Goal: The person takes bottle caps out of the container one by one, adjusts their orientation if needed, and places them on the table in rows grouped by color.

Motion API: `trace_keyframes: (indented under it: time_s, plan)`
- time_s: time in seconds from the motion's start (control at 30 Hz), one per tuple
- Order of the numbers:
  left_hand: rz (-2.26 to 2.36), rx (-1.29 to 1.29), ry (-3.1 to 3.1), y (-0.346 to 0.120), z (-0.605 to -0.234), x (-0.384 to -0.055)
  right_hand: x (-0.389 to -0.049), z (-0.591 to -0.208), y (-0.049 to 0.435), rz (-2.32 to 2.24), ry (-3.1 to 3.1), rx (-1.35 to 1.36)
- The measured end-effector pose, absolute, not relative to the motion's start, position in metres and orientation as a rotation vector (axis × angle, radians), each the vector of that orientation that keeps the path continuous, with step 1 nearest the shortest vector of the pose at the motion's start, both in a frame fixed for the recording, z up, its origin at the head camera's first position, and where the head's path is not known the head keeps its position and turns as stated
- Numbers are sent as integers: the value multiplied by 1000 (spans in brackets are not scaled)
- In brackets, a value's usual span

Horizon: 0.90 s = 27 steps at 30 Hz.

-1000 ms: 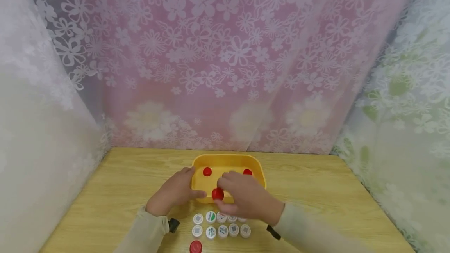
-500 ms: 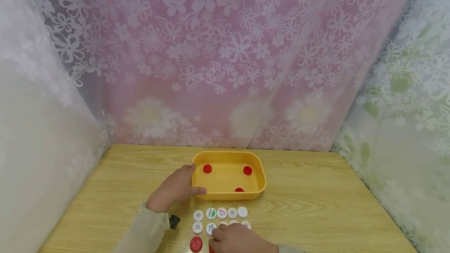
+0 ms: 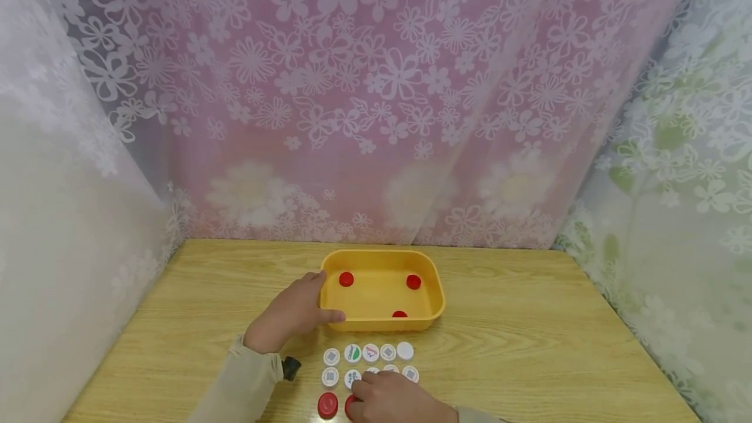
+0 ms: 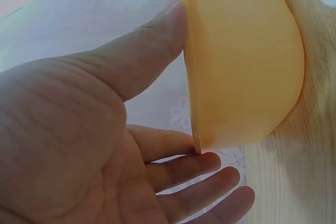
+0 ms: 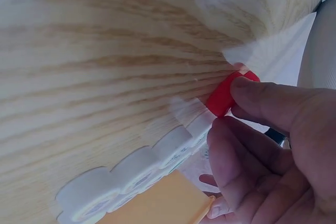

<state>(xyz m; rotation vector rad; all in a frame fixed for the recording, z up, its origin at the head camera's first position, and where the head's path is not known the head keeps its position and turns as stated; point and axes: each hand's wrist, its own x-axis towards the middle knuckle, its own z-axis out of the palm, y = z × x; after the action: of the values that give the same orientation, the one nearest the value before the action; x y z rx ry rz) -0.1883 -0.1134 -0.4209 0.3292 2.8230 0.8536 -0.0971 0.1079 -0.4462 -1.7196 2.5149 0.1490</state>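
My left hand (image 3: 292, 316) rests at the left corner of a yellow plastic tub (image 3: 382, 326). Its thumb lies along the front rim and its fingers, fairly straight, touch the side, as the left wrist view shows. Inside the tub lie three red bottle caps, one at left (image 3: 346, 279), one at right (image 3: 414, 281) and one half hidden by the front wall (image 3: 400, 314). Down at the front of the table, my right hand (image 3: 396, 398) pinches another red cap (image 5: 221, 97) between thumb and fingers. Left of it sits a further red cap (image 3: 328, 405).
Several white bottle caps stand in two rows between the tub and my right hand, such as a printed one (image 3: 331, 356) and a plain one (image 3: 405, 350). The right hand covers part of the nearer row. Flowered curtains (image 3: 376, 116) enclose the wooden table (image 3: 517, 318).
My right hand has let a red cap go into the tub, come back toward me and taken hold of another at the table's front. The left hand stays at the tub.
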Motion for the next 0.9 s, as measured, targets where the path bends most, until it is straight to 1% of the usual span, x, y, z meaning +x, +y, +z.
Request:
trace_keyframes:
  time_s: [0.23, 0.57, 0.67, 0.8, 0.9]
  plan:
    - [848, 333, 2820, -114, -421, -188, -97, -445, 107, 161, 2554, -1777]
    - [858, 332, 2815, -114, -420, -190, -97, -447, 110, 168, 2606, -1775]
    - [867, 330, 2814, -114, -420, -189, -97, -447, 111, 186, 2600, -1749]
    - [878, 341, 2816, -114, -420, -188, -97, -442, 111, 172, 2566, -1629]
    - [881, 343, 2814, -113, -421, -188, -98, -436, 113, 151, 2592, -1594]
